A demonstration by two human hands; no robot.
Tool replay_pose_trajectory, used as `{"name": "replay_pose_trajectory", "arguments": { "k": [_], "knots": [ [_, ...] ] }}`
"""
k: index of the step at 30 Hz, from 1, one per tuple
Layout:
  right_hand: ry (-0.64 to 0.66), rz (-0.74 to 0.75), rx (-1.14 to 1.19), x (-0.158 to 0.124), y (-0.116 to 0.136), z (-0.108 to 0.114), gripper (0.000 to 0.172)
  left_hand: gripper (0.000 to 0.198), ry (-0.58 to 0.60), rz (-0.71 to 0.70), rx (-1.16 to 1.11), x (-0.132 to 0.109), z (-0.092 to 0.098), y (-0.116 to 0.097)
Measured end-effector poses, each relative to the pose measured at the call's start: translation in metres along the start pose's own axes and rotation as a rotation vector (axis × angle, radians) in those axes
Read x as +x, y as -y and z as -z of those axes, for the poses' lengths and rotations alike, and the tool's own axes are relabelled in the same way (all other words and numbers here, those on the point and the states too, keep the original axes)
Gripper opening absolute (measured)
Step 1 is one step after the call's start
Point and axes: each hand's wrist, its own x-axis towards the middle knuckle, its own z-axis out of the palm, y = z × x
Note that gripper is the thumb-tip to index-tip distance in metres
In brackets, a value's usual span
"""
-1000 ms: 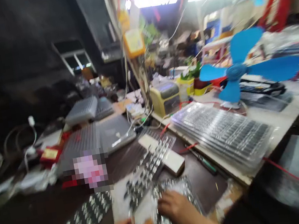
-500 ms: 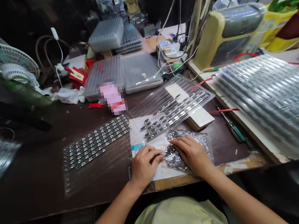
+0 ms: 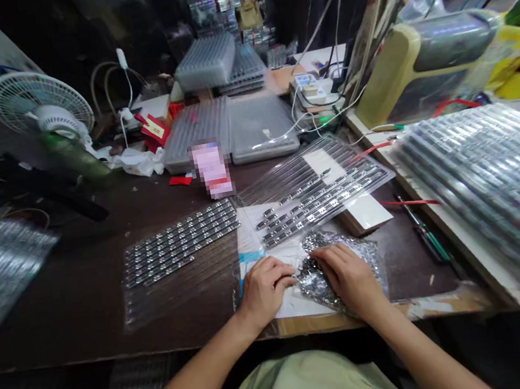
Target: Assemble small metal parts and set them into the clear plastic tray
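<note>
My left hand (image 3: 265, 291) is closed in a pinch above the white paper (image 3: 312, 302), just left of a clear plastic bag (image 3: 375, 261) of small shiny metal parts (image 3: 314, 279). Whatever sits between its fingertips is too small to make out. Over the bag, my right hand (image 3: 353, 275) has its fingers drawn together and bent down at the parts; its fingertips are partly hidden. Beyond both hands, a clear ridged tray (image 3: 263, 187) lies tilted, partly filled with rows of metal pieces. To the left, a second ridged tray (image 3: 182, 295) holds fuller rows.
A small white box (image 3: 368, 212) props the tilted tray. Stacked clear trays (image 3: 492, 200) fill the right side, beside a green-handled screwdriver (image 3: 431, 238). At the back are more trays (image 3: 260, 124), a fan (image 3: 41, 109), cables and a blurred pink item (image 3: 213, 169).
The whole scene has shifted rightward in the picture as the head turned slightly left. Both hands keep nearly the same pose beside and over the bag.
</note>
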Motion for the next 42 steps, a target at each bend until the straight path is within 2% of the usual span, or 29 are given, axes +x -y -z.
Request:
{"name": "replay_pose_trajectory", "arguments": {
  "k": [4,7,10,14,17,20,22,24,26,29,32,35,37,39,42],
  "knots": [
    [-0.024,0.035,-0.014,0.005,0.011,0.011,0.017,0.01,-0.024,0.009,-0.037,0.001,0.0,-0.003],
    [-0.018,0.072,-0.013,0.006,0.024,0.014,0.019,0.009,-0.142,0.044,-0.05,0.005,0.019,0.005],
    [0.082,0.09,-0.002,0.003,0.033,0.006,0.021,0.012,-0.309,0.158,0.112,0.008,0.055,0.031],
    [0.113,-0.028,0.08,0.001,0.034,-0.008,0.013,0.011,-0.34,0.216,0.422,0.002,0.095,0.074],
    [0.103,-0.108,0.133,0.004,0.035,-0.018,0.009,0.014,-0.364,0.237,0.569,-0.013,0.106,0.093],
    [0.114,-0.151,0.116,0.009,0.039,-0.027,0.007,0.016,-0.39,0.269,0.671,-0.029,0.111,0.097],
    [0.094,-0.17,0.089,0.011,0.042,-0.032,0.006,0.018,-0.405,0.278,0.716,-0.033,0.111,0.096],
    [0.055,-0.17,0.069,0.009,0.042,-0.036,0.006,0.02,-0.413,0.244,0.715,-0.028,0.105,0.094],
    [0.021,-0.146,0.034,0.005,0.038,-0.042,0.005,0.02,-0.369,0.137,0.65,-0.01,0.092,0.089],
    [-0.013,-0.034,-0.069,-0.001,0.024,-0.062,0.013,0.021,-0.244,-0.013,0.538,0.031,0.064,0.077],
    [-0.122,0.058,-0.168,-0.001,0.007,-0.089,0.022,0.022,-0.134,-0.021,0.499,0.065,0.039,0.064],
    [-0.223,0.087,-0.296,0.002,-0.001,-0.105,0.031,0.022,-0.051,0.021,0.48,0.077,0.029,0.06],
    [-0.281,0.12,-0.334,0.002,0.001,-0.1,0.031,0.024,-0.027,0.051,0.454,0.078,0.028,0.061],
    [-0.333,0.154,-0.33,0.0,0.004,-0.085,0.023,0.025,-0.024,0.082,0.426,0.077,0.029,0.062],
    [-0.311,0.153,-0.366,-0.007,0.004,-0.068,0.019,0.026,-0.027,0.112,0.4,0.077,0.029,0.06]
  ]
}}
